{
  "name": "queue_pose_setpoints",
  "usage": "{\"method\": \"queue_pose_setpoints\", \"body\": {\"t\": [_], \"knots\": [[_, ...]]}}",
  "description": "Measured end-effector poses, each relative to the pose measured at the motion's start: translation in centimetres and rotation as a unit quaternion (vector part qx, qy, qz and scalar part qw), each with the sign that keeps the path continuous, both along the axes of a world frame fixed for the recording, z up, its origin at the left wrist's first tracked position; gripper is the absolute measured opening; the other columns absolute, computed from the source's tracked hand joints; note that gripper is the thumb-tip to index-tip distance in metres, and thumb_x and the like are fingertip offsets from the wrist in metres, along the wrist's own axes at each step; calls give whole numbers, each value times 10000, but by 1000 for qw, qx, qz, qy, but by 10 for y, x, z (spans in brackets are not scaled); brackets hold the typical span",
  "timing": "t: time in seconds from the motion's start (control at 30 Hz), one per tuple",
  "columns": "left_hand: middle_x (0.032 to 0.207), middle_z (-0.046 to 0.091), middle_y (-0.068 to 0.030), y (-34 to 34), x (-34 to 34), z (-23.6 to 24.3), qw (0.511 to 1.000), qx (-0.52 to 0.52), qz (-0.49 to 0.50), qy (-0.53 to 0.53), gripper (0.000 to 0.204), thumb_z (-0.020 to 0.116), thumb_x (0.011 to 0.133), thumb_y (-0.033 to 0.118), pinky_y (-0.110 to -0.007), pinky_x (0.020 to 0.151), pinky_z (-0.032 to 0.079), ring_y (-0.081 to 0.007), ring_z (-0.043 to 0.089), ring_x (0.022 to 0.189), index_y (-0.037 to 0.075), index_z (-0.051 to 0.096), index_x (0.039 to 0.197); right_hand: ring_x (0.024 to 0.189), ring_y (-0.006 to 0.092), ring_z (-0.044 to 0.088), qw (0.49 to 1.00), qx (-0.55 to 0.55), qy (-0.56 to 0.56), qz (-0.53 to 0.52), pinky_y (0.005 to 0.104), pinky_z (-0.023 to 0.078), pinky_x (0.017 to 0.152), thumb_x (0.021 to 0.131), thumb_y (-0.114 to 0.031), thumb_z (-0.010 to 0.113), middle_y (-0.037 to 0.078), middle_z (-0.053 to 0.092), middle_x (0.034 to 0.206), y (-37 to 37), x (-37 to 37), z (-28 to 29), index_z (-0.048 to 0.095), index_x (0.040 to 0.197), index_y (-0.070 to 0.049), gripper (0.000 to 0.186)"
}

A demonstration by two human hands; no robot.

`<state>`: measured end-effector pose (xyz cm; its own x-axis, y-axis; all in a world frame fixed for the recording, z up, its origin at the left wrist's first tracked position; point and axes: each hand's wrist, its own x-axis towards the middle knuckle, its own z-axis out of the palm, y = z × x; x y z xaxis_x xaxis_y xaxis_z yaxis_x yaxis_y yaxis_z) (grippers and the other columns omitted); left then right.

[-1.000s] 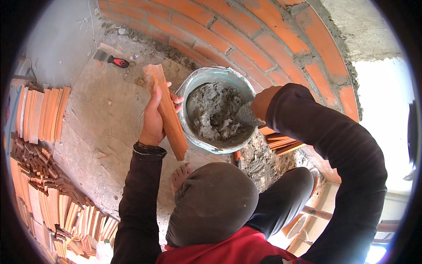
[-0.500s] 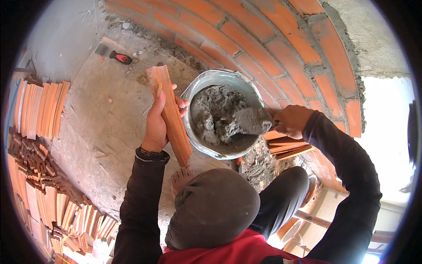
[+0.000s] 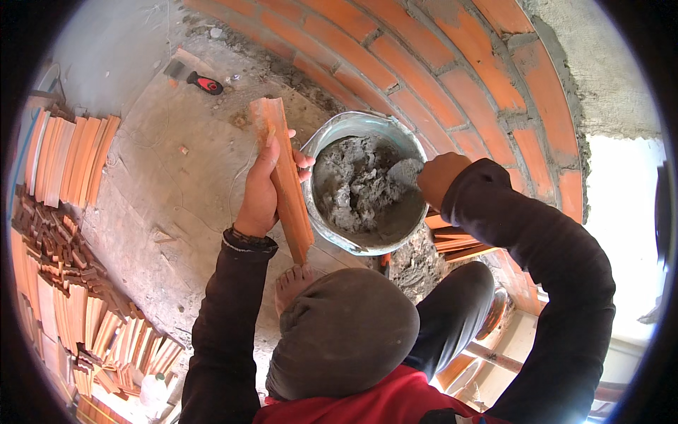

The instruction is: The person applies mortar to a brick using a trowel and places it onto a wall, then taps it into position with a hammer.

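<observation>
In my left hand (image 3: 258, 194) is a long, thin orange brick strip (image 3: 289, 194), held on a slant with the fingers wrapped round its sides. Just right of it stands a round bucket (image 3: 371, 123) of wet grey mortar (image 3: 349, 191). My right hand (image 3: 439, 180) is closed at the bucket's right rim, gripping a trowel (image 3: 405, 172). The trowel's mortar-smeared blade dips into the mix, while its handle is hidden in my fist.
A curved brick wall (image 3: 417, 63) rises beyond the bucket. Several loose brick strips (image 3: 459, 244) lie below its right side. Stacked strips (image 3: 74, 159) line the far left. A scraper with a red-and-black handle (image 3: 205, 85) rests on the floor, and my bare foot (image 3: 292, 281) is near the bucket.
My right hand has shifted left and slightly up, and the trowel blade now sits deeper in the mortar, with less of it showing. The brick strip stays in my left hand.
</observation>
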<state>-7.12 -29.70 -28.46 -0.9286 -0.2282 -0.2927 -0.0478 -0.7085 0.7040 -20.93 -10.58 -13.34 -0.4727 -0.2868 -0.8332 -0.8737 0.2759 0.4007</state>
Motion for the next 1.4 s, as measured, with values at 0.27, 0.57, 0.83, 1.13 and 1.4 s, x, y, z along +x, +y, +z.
{"method": "queue_pose_setpoints", "body": {"t": [0.27,0.57,0.83,1.13,1.4], "knots": [[930,582,-43,2,3,-1,1000,4,16,-8,684,360,1000,599,-379,922,446,-222,592,1030,26,420,1370,969,367,694,987,21,-59,-146,461,556,793,893,-191,616,218,713,1005,36,-27,-2,733,1009,-16,241],[921,601,-63,2,2,-2,1000,18,17,12,666,383,1016,566,-356,884,468,-218,601,1013,3,399,1371,882,374,672,967,-120,-186,-126,486,523,801,931,-268,583,238,670,887,93,-24,-35,710,936,-12,286],[921,596,-51,4,1,4,1000,-5,13,-3,664,368,1009,584,-360,890,461,-220,597,1010,27,420,1367,752,351,696,915,-191,-137,-328,464,539,710,944,-286,588,218,676,762,89,-7,-42,672,983,25,325],[926,602,-68,5,1,0,1000,5,20,10,695,382,993,612,-363,882,462,-241,598,1014,24,421,1361,528,227,608,794,-325,-186,-479,406,493,533,942,-338,605,132,594,627,147,17,-40,673,897,20,367],[1029,634,-95,-2,15,15,996,34,71,30,714,371,986,637,-404,892,491,-230,601,1021,39,407,1375,594,211,557,764,-453,-133,-440,378,439,589,926,-299,616,111,571,655,165,48,-13,658,902,23,326]]}}
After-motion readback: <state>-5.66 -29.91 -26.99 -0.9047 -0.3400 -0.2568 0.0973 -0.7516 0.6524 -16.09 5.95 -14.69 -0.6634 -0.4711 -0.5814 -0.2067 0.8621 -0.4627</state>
